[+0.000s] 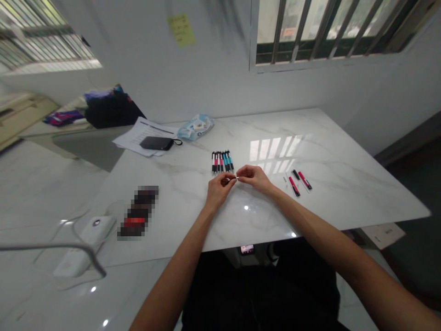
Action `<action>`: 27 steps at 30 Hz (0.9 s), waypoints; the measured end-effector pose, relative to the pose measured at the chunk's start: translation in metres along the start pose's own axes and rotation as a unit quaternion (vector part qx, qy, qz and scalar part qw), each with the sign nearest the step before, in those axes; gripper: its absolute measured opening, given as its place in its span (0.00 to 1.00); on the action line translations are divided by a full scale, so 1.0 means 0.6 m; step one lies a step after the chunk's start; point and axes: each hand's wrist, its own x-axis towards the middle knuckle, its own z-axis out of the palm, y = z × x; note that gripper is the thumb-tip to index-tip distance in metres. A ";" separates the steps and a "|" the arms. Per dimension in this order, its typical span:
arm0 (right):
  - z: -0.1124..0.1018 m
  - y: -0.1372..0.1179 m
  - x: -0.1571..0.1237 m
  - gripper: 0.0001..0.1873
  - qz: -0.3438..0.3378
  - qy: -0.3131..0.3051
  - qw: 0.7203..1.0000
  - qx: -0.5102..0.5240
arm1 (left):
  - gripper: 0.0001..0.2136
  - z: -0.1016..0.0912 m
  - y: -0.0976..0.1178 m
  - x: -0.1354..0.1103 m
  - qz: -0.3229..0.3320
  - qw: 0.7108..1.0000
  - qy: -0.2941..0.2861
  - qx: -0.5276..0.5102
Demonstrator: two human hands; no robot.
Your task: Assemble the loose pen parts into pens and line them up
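My left hand (219, 187) is closed round a small dark pen part (232, 180), mostly hidden by the fingers. Fingertip to fingertip with it, my right hand (253, 178) pinches the light, metallic-looking end of the same piece. Just beyond my hands, several click pens (222, 162) lie side by side in a row, with white, red and blue barrels and black grips. To the right lie loose pen parts: a red barrel piece (294, 186), a second red piece (305, 180), a black grip piece (296, 174) and thin refills or small bits beside them.
A blue wipes packet (196, 127), a black pouch (156, 143) and printed papers (136, 133) lie at the back left of the marble-patterned table (344, 184). A pixelated dark item (138, 212) lies left, near a white power strip (86, 243) with a cable.
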 end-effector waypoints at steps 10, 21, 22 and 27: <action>0.000 -0.002 -0.002 0.18 -0.006 0.000 1.000 -0.010 | 0.10 -0.002 0.000 0.000 0.008 1.000 0.004 0.009; -0.005 -0.007 -0.007 0.16 -0.033 -0.015 0.994 -0.108 | 0.08 -0.003 0.008 0.000 0.039 0.998 0.022 0.037; -0.008 -0.008 -0.007 0.16 -0.039 -0.018 0.991 -0.129 | 0.08 -0.003 0.007 0.000 0.039 0.998 0.022 0.036; -0.015 -0.009 -0.008 0.15 -0.040 -0.010 0.976 -0.212 | 0.08 -0.003 0.004 -0.001 0.048 0.998 0.020 0.032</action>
